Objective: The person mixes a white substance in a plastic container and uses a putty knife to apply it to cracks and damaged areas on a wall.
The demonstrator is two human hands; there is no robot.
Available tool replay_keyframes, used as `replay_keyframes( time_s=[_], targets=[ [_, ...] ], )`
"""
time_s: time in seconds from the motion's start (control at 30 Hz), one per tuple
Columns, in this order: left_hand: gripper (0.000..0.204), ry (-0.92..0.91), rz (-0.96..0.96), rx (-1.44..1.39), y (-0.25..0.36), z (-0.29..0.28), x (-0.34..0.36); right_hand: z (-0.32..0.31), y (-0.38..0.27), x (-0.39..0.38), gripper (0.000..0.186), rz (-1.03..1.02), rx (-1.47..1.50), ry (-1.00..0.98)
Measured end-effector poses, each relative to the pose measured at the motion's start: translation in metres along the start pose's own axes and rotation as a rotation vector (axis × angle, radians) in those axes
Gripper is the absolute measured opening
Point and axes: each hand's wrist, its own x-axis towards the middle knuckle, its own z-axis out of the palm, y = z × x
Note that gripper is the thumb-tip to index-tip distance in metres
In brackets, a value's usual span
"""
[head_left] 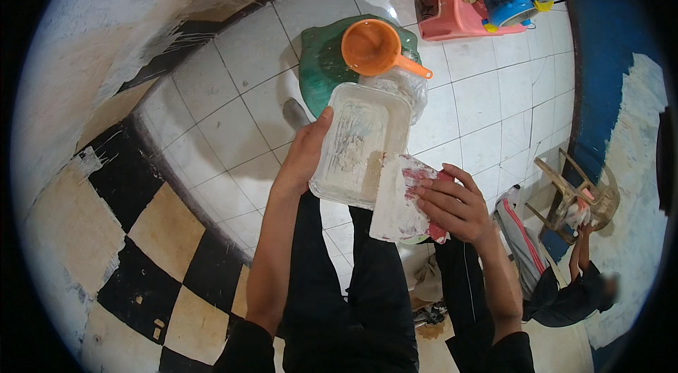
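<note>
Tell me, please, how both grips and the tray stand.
Left grip holding pale tray by left edge, smeared inside. Right grip on flat scraper, at tray's near right corner. Orange dipper beyond tray; nothing visibly obstructing.

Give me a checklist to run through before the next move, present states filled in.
Left hand on the white tray: ok, gripping its left side.
Right hand on the flat scraper: ok, held.
Scraper clean: not ok, white smears over red.
Depth of the pale paste: cannot tell from above.
Orange dipper upright: ok, opening faces up.
Co-worker apart from the tray: ok, off to the right.
</note>
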Motion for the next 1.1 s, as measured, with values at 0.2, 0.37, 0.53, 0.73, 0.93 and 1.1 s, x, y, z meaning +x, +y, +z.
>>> replay_keyframes(
  time_s=[0.2,0.37,0.53,0.73,0.93,1.1],
  targets=[
    [0.064,0.014,-0.034,0.056,0.011,-0.002,-0.005,-0.012,0.005,0.003,0.021,-0.088,0.041,-0.082],
    [0.063,-0.005,-0.042,0.067,0.012,-0.004,-0.003,-0.02,0.007,0.005,0.02,-0.119,0.045,-0.106],
    [0.062,-0.028,-0.015,0.046,0.006,-0.005,0.004,-0.022,0.01,0.005,0.018,-0.126,0.059,-0.108],
    [0.061,-0.021,-0.03,0.032,0.01,-0.004,0.006,-0.024,0.013,0.002,0.019,-0.122,0.059,-0.108],
    [0.064,0.076,0.005,0.045,0.003,-0.006,0.015,-0.023,0.016,-0.007,0.018,-0.102,0.069,-0.079],
    [0.067,0.138,0.091,-0.075,0.009,-0.026,0.018,-0.007,0.025,-0.025,0.023,0.166,0.289,0.099]
  ],
)
